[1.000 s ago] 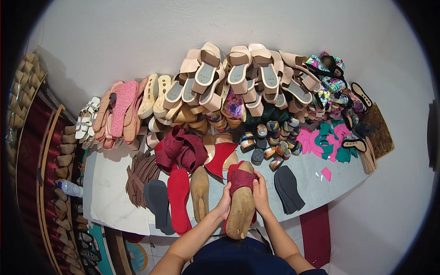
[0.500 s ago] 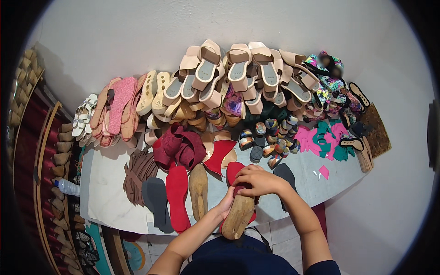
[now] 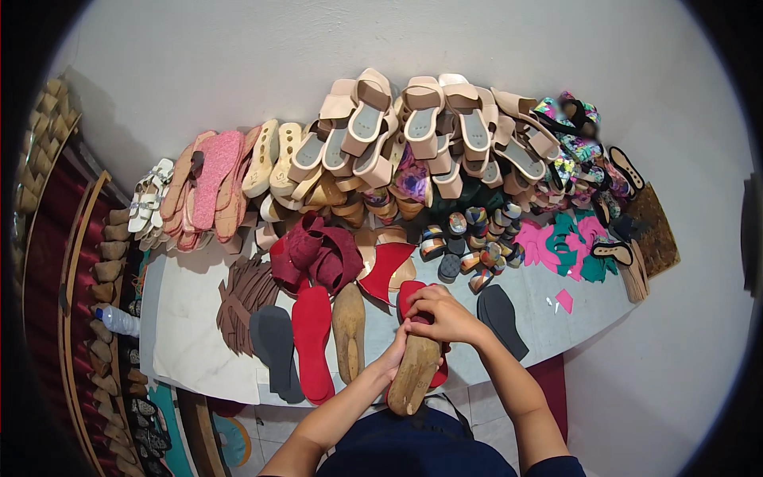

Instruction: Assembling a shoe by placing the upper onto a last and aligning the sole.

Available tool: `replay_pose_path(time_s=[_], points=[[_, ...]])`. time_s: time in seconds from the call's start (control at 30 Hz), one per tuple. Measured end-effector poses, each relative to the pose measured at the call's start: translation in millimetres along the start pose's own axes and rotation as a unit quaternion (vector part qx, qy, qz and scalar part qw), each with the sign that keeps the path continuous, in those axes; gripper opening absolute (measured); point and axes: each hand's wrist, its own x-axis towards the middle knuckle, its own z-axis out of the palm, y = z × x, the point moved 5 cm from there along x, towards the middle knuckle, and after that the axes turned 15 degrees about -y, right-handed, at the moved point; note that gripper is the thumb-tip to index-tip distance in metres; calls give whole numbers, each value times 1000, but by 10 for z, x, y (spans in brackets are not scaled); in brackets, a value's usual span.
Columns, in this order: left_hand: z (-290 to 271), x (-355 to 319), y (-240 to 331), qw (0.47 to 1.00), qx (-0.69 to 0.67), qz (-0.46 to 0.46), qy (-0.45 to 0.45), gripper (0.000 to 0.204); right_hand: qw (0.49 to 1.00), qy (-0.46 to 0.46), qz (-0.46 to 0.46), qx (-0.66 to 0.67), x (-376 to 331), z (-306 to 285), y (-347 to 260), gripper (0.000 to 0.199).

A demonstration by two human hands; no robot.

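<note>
A worn wooden shoe last lies lengthwise over a red insole, close to my body at the table's front edge. My left hand is closed round the left side of the last, near its middle. From above, my right hand bends its fingers over the front part, closed on a dark red strap that crosses the last. Most of that strap is hidden under my fingers. Left of my hands lie a second wooden last, a pair of red insoles and dark grey soles.
Beige heeled sandals are piled along the wall. Dark red straps, brown strips and multicoloured heels lie before them. Pink and green scraps are at right, more grey soles nearer. Racks of lasts stand left.
The whole view has shifted slightly. Both hands stay on the last, my right fingers slightly repositioned over the strap, and the last's near end has tipped a little leftward.
</note>
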Motion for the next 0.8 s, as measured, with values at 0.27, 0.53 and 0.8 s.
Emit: replay_pose_path(time_s=[0.27,0.53,0.8], points=[[267,-34,247,977,-153,56,-140,90,794,283,131,523,-643,297,545,43],[356,-71,282,979,-160,52,-117,85,589,183,42,786,-506,581,444,39],[407,-86,306,986,-143,47,-77,83,628,207,9,750,-491,645,382,40]])
